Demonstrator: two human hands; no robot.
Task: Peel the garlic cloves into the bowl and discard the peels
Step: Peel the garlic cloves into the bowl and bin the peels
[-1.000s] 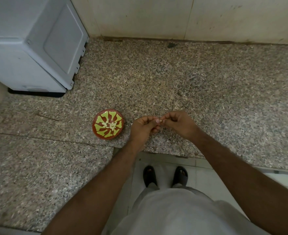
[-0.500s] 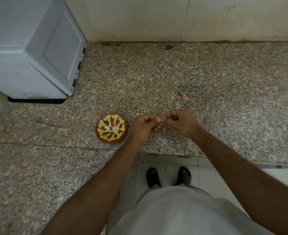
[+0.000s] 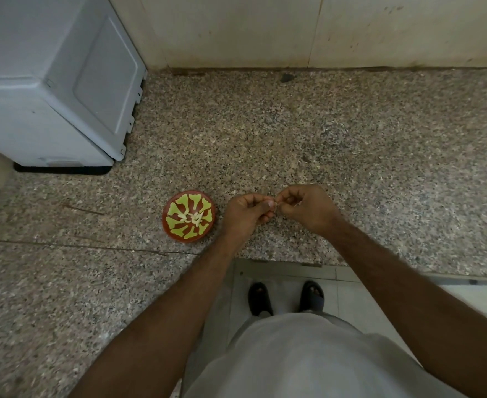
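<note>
A small red bowl point(image 3: 171, 225) with a yellow-green pattern sits on the speckled granite counter point(image 3: 351, 156). Several pale peeled garlic cloves point(image 3: 192, 217) lie in its middle. Just right of the bowl, my left hand point(image 3: 246, 215) and my right hand point(image 3: 308, 209) meet fingertip to fingertip above the counter. Both pinch one small garlic clove point(image 3: 276, 203), which is almost hidden by the curled fingers.
A grey-white appliance point(image 3: 50, 81) stands at the back left on a black base. A tiled wall point(image 3: 294, 30) closes off the back. The counter's front edge point(image 3: 288, 261) runs just below my hands, with my feet on the tiled floor beneath.
My hands stay together on the clove, with only small finger movement. The view has shifted slightly; the bowl has not moved on the counter.
</note>
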